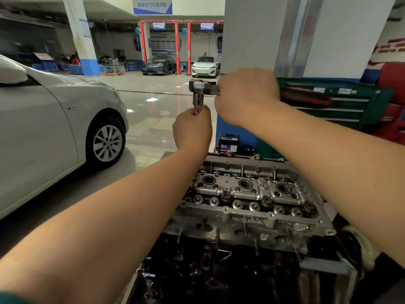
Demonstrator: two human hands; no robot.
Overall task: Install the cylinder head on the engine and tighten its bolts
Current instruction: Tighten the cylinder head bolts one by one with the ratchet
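Note:
The grey aluminium cylinder head (pixel 247 200) sits on the dark engine block (pixel 214 273) in the lower middle of the head view. Both arms are raised well above it. My right hand (pixel 247 97) grips the handle of a metal ratchet wrench (pixel 200 85), whose head points left. Under the ratchet head hangs a socket extension (pixel 197 102), and my left hand (pixel 192 130) grips its lower end. The tool is held in the air, apart from the cylinder head.
A silver car (pixel 54 119) stands close on the left. A green tool cabinet (pixel 341 102) and a red cabinet (pixel 392 110) stand at the right behind my right arm. A car battery (pixel 228 143) sits beyond the engine. A white pillar (pixel 247 34) rises behind.

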